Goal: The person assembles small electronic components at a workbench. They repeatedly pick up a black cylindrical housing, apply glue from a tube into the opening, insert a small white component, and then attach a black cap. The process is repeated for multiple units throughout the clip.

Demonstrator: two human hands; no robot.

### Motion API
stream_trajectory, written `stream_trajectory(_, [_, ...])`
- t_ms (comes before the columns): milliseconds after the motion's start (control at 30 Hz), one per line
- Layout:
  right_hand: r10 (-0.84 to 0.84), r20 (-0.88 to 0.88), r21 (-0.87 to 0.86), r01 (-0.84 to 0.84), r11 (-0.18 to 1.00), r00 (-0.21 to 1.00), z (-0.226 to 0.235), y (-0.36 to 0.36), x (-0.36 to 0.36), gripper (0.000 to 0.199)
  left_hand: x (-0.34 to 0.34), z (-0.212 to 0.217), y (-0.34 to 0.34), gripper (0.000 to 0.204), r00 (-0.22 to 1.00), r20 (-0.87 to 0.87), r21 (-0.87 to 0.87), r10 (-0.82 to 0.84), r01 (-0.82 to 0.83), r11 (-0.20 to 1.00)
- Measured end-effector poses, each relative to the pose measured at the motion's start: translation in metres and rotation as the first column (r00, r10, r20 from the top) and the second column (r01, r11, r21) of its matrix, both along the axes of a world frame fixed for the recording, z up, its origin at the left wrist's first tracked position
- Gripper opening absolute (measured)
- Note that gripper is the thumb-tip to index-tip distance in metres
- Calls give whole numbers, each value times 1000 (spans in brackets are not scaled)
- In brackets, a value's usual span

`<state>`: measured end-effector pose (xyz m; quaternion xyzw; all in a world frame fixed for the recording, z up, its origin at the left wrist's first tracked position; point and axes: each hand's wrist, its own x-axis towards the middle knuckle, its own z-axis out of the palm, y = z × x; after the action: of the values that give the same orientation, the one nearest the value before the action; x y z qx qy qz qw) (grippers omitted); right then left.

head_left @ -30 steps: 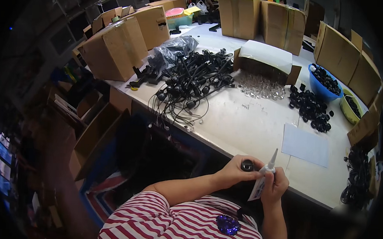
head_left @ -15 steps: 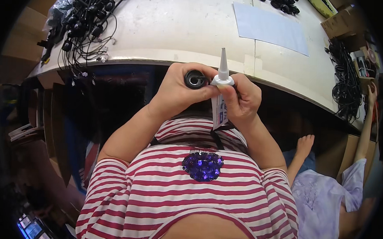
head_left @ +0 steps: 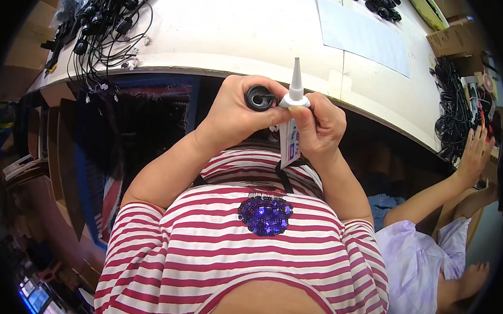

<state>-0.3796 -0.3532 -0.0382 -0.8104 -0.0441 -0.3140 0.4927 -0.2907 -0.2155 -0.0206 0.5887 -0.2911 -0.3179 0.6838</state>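
My left hand (head_left: 226, 110) is closed around a black cylindrical socket (head_left: 253, 105), its round open end facing up. Beside it, my right hand (head_left: 324, 125) grips a white glue tube (head_left: 289, 140) near its neck, fingers wrapped around it. The tube's long pale tapered nozzle (head_left: 296, 80) points up toward the table. My left fingertips lie close against the tube's collar; whether they touch it I cannot tell. A dark cord or strap (head_left: 283, 178) shows below the tube, against my striped shirt.
In front of me is a white table (head_left: 240, 33), its edge just beyond my hands. Black corded sockets (head_left: 109, 19) heap at left. A pale sheet (head_left: 363, 38) and black parts (head_left: 384, 7) lie right. Near coiled cables (head_left: 451, 109), a co-worker's hand (head_left: 476, 153) reaches out.
My hands keep the same grip on the socket and tube. The view has shifted slightly. At right, the co-worker has leaned and another arm now reaches toward the coiled cables.
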Motion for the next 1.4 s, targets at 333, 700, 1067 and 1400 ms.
stream_trajectory(333, [10, -36, 14, -10, 1000, 999, 7, 4, 0, 18, 0, -4, 2, 17, 1000, -29, -10, 0, 0, 1000])
stream_trajectory(700, [-52, -25, -11, 52, 999, 998, 18, -5, 5, 17, 0, -6, 0, 33, 980, 54, 102, 189, -194, 976])
stream_trajectory(1067, [-39, 24, 358, 28, 933, 999, 53, -30, -28, 23, 5, -21, -6, 52, 998, 61, -279, -23, 39, 960])
stream_trajectory(1400, [482, -98, 913, -113, 391, 871, 54, -31, -41, 22, 14, 5, -1, 11, 975, 211, 61, -63, 51, 997])
